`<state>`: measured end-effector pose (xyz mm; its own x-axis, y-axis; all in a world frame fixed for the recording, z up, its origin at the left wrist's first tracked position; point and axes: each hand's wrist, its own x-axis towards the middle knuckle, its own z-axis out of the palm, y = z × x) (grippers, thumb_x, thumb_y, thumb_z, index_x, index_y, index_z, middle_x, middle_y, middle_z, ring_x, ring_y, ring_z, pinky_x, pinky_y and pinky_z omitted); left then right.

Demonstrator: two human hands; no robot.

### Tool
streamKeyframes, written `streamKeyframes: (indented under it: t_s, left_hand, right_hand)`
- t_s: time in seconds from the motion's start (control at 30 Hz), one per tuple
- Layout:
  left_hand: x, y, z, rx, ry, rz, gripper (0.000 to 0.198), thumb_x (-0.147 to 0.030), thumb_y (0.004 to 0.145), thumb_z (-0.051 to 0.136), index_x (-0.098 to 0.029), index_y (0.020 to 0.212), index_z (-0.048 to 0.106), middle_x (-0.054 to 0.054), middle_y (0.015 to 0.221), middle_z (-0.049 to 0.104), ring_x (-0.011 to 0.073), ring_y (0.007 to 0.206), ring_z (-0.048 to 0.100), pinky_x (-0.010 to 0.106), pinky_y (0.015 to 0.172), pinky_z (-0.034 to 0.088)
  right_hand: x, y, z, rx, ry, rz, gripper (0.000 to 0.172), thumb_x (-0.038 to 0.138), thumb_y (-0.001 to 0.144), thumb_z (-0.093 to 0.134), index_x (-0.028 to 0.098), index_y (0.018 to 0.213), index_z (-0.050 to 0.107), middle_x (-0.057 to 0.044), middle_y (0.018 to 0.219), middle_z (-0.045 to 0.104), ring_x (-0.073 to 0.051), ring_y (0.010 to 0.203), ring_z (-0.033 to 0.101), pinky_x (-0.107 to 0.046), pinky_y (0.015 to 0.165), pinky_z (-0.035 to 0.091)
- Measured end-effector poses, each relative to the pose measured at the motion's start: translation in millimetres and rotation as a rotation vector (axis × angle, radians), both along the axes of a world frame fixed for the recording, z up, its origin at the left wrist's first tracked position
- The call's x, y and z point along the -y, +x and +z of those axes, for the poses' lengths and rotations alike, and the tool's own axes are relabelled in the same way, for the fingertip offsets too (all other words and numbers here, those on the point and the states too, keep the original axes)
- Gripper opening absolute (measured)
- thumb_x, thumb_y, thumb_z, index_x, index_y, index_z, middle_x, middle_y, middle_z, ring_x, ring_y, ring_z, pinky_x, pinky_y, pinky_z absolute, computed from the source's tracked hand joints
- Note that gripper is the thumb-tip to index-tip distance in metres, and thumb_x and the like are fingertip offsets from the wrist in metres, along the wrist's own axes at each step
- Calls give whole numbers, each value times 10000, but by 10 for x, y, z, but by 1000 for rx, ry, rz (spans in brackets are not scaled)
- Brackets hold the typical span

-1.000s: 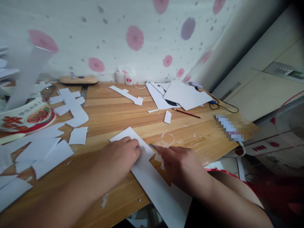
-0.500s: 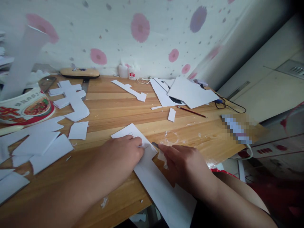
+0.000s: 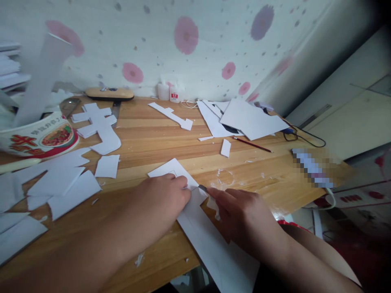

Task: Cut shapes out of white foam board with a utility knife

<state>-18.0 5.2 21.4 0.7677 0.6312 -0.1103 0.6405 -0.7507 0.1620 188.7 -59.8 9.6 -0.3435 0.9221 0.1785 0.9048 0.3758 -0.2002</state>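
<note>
A long white foam board (image 3: 210,240) lies slanted over the table's front edge, with a notch cut into its right side and faint pencil lines near its far end. My left hand (image 3: 169,193) presses down on this board, its fingers curled; what lies under them is hidden. In my right hand (image 3: 241,207) is a craft knife, of which only the dark blade (image 3: 202,188) shows past the index fingertip. The blade's tip touches the board just right of my left thumb. A crumpled whitish scrap (image 3: 213,205) is partly visible beside my right fingers.
Cut white pieces (image 3: 105,136) and offcuts (image 3: 73,195) cover the left side, beside a noodle tub (image 3: 58,136). Further back are a long cut strip (image 3: 171,116), white sheets (image 3: 253,120), a pencil (image 3: 252,144) and small bottles (image 3: 174,94). A blurred-out object (image 3: 311,169) lies right.
The whole view has shifted slightly, so things appear a little further right. Both hands keep nearly the same places on the board, and the blade tip now meets it close to the left thumb.
</note>
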Motion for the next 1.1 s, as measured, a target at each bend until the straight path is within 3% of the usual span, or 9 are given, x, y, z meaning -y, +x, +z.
streamKeyframes:
  t_s: [0.53, 0.77, 0.97, 1.1]
  left_hand:
    - [13, 2, 6, -37, 1, 5, 303, -45, 788, 547, -225, 986, 689, 70, 965, 664, 253, 938, 595, 367, 806, 460]
    - [36, 8, -9, -19, 28, 16, 313, -59, 793, 563, -237, 1022, 680, 67, 960, 659, 239, 922, 592, 348, 793, 466]
    - [65, 49, -14, -107, 64, 20, 336, -77, 816, 509, -239, 1058, 676, 81, 1012, 641, 288, 898, 574, 372, 658, 474]
    - [64, 48, -18, -113, 62, 16, 327, -103, 839, 497, -245, 1077, 672, 81, 1033, 632, 287, 918, 564, 370, 662, 475]
  right_hand:
    - [-4, -10, 26, -51, -64, -2, 394, 115, 807, 436, 186, 1135, 642, -26, 683, 639, -133, 559, 546, -256, 536, 344]
    - [3, -54, 37, 116, -1, -19, 448, 123, 802, 470, 227, 1215, 608, -4, 657, 631, -132, 508, 512, -286, 506, 260]
    - [-14, -88, 79, 231, -39, 5, 542, 103, 770, 469, 233, 1290, 550, 1, 656, 641, -132, 489, 510, -296, 495, 200]
    - [-43, -88, 101, 235, -86, -2, 552, 121, 774, 471, 227, 1312, 533, -1, 676, 667, -134, 495, 532, -300, 486, 188]
